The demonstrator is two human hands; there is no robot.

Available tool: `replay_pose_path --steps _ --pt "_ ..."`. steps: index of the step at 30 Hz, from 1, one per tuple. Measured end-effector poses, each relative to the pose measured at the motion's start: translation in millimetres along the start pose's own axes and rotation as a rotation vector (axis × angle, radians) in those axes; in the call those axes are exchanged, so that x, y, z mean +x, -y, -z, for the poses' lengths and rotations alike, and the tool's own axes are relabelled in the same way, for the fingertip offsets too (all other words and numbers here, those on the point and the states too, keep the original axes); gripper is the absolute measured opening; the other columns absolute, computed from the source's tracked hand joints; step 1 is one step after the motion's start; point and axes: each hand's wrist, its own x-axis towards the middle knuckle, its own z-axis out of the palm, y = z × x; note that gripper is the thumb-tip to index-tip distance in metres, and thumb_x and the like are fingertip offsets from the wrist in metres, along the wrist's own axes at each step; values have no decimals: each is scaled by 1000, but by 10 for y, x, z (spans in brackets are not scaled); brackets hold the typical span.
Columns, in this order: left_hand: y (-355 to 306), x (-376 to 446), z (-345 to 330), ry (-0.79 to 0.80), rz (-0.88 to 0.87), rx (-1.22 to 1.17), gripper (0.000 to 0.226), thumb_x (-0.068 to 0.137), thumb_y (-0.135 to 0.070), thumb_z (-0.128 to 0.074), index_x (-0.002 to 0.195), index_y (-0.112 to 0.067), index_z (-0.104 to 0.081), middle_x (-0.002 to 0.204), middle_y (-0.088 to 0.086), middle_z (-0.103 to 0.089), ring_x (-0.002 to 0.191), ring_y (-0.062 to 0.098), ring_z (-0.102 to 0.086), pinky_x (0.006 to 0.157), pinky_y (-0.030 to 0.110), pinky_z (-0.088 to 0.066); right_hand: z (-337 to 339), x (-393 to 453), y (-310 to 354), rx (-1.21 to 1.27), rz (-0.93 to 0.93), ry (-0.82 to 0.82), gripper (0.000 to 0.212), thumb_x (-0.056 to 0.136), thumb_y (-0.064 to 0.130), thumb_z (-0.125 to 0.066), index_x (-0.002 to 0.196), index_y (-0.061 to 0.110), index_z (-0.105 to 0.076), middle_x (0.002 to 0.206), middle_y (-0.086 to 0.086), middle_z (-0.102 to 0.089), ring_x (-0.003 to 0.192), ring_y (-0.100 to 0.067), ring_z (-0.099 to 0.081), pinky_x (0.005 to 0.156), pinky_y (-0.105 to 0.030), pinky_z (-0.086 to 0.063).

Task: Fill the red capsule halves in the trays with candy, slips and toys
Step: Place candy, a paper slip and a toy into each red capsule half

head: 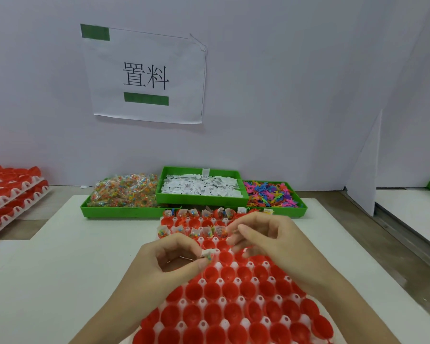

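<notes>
A white tray (pixel 202 302) of red capsule halves (pixel 233 291) lies in front of me. Its two far rows hold clear candy packets (pixel 193 232); the nearer halves are bare. My left hand (pixel 174 254) pinches a small candy packet (pixel 207 255) over the tray's left side. My right hand (pixel 263 235) hovers over the far middle of the tray with fingers curled, fingertips close together; whether it holds anything is unclear.
Three green bins stand behind the tray: candy packets (pixel 124 189) on the left, white paper slips (pixel 201 187) in the raised middle bin, coloured plastic toys (pixel 271 194) on the right. Stacked trays of red halves (pixel 10 192) sit far left. A white divider (pixel 365 170) stands right.
</notes>
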Motion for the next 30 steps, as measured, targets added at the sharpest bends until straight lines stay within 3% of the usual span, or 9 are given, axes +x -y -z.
replay_pose_path --steps 6,10,13,19,24,30 --pt "11 16 41 -18 38 -16 24 70 -28 -89 83 -14 -75 80 11 -75 77 24 -75 74 19 -57 514 498 -241 -320 -47 -371 22 102 4 -53 100 15 -72 82 -3 -77 76 -19 -75 69 -30 -62" --pt "31 32 58 -51 40 -16 20 72 -22 -88 80 -11 -73 78 11 -73 76 23 -74 75 20 -58 925 958 -507 -412 -126 -493 24 103 -2 -46 109 4 -68 91 -13 -75 83 -27 -73 73 -34 -61" --pt "36 44 67 -74 36 -43 18 75 -14 -85 80 -6 -70 77 13 -73 74 22 -74 73 19 -57 1139 1207 -702 -610 -127 -496 23 103 -2 -46 107 5 -68 98 -14 -74 79 -22 -69 76 -39 -59" --pt "32 58 71 -88 20 -31 19 75 -13 -84 81 -3 -69 78 11 -73 74 20 -74 70 17 -56 1357 1437 -974 -1068 -72 -284 32 100 -2 -55 126 9 -70 129 -12 -68 114 -28 -64 94 -37 -50" --pt "36 62 62 -104 2 -24 17 71 -18 -85 77 -10 -71 78 10 -73 78 22 -75 72 17 -57 1372 1582 -1100 -1181 -84 -265 29 100 14 -63 127 10 -70 127 -12 -67 109 -30 -64 92 -45 -54" --pt "37 73 69 -138 -19 -7 18 69 -18 -85 76 -11 -70 78 10 -72 78 25 -74 73 20 -59 1397 1688 -1173 -1143 -119 -361 23 95 6 -67 117 5 -72 114 -16 -69 101 -30 -66 87 -43 -56"
